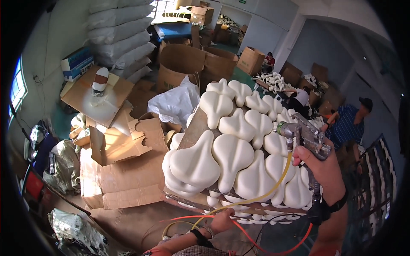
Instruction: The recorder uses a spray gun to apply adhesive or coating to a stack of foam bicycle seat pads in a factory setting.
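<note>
While right fingers point(304, 154) clamp a spray gun point(306, 135), body above them, left fingers point(227, 213) at orange hose point(243, 231), grip unclear.

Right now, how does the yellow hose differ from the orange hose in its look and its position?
The yellow hose is a dull yellow; the orange hose is a bright orange-red.
The yellow hose meets the spray gun near its front and crosses before the white pads; the orange hose makes a low loop beneath the gun's handle.
Both are thin, bend in curves and pass close to the left hand.
</note>
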A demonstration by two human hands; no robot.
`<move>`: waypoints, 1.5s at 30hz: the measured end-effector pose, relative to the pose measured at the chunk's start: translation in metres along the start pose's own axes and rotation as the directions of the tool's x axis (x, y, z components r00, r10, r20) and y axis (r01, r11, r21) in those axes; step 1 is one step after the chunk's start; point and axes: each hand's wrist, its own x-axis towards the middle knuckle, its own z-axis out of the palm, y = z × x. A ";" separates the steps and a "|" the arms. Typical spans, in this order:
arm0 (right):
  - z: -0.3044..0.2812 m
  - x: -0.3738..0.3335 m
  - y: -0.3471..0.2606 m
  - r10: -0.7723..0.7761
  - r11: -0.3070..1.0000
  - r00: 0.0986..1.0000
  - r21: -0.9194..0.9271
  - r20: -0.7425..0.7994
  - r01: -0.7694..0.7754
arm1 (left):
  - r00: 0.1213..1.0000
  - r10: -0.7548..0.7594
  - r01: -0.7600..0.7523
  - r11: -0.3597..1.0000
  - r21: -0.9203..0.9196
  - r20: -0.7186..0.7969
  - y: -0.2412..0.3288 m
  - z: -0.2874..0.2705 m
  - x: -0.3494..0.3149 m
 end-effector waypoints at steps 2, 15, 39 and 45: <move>-0.011 0.000 0.000 -0.017 1.000 1.000 0.001 -0.015 0.017 | 0.972 -0.056 0.087 0.988 0.127 -0.226 -0.003 -0.007 -0.005; -0.009 -0.024 0.002 -0.012 0.999 1.000 0.033 0.007 0.012 | 0.940 0.292 -0.271 0.953 0.134 -0.176 0.002 0.036 -0.011; 0.000 -0.140 -0.041 0.155 0.986 0.988 0.064 0.017 -0.156 | 0.935 0.129 -0.146 0.989 -0.026 -0.330 -0.004 0.054 -0.052; 0.029 -0.148 -0.062 0.181 0.971 0.976 0.139 0.120 -0.197 | 0.892 0.314 -0.315 0.948 -0.051 0.326 -0.018 0.081 -0.080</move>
